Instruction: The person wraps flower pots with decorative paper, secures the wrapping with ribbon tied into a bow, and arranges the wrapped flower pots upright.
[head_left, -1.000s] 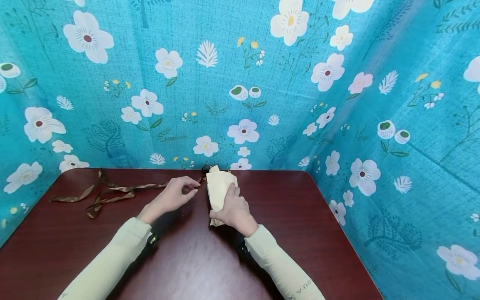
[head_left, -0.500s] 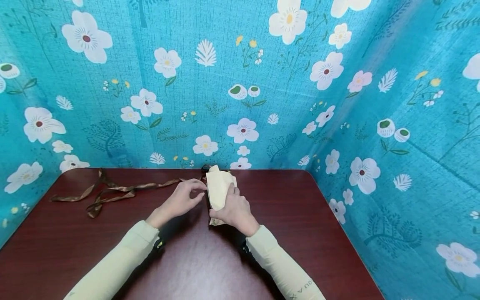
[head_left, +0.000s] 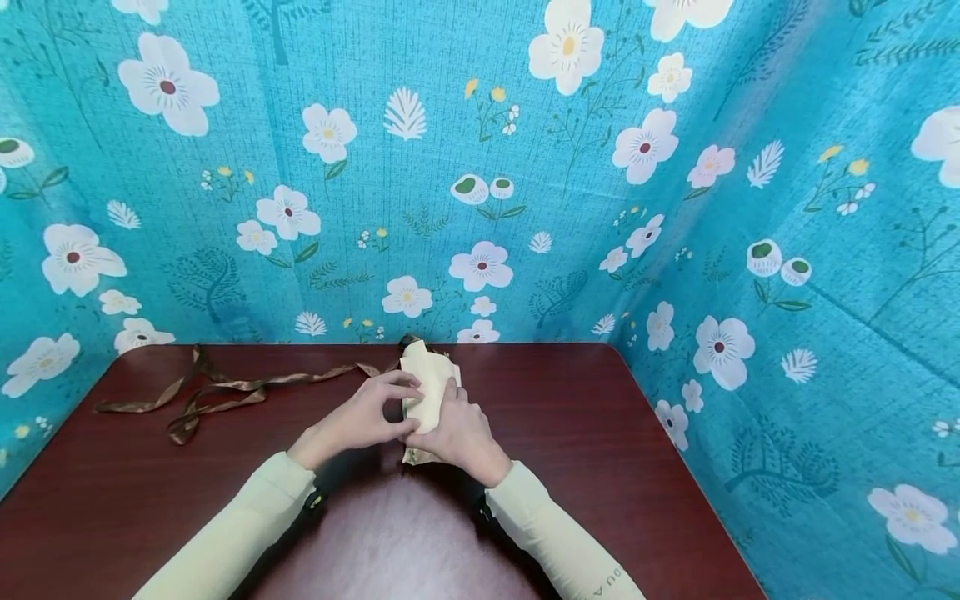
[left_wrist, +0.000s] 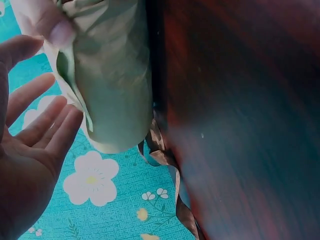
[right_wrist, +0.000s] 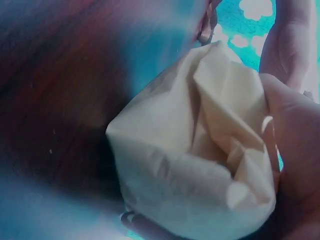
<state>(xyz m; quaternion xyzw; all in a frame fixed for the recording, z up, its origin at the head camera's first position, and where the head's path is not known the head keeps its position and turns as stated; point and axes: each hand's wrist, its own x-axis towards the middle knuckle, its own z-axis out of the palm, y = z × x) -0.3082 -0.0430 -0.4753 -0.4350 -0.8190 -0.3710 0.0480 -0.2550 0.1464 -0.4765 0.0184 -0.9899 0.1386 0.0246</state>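
Right grip (head_left: pixel 461 429) curls round the paper bundle (head_left: pixel 426 398), near the far edge of the table (head_left: pixel 585 467). Left grip (head_left: pixel 366 412) is at the bundle's left side, thumb and fingers spread, pinching nothing; whether its fingertips touch is unclear. The step in hand looks like closing the wrapping; the next move seems to call for pressing down its loose edge (left_wrist: pixel 74 85). Both forearms slant inward. Leftward trails a ribbon (head_left: pixel 298 378); behind hangs flowered cloth (head_left: pixel 360 192).
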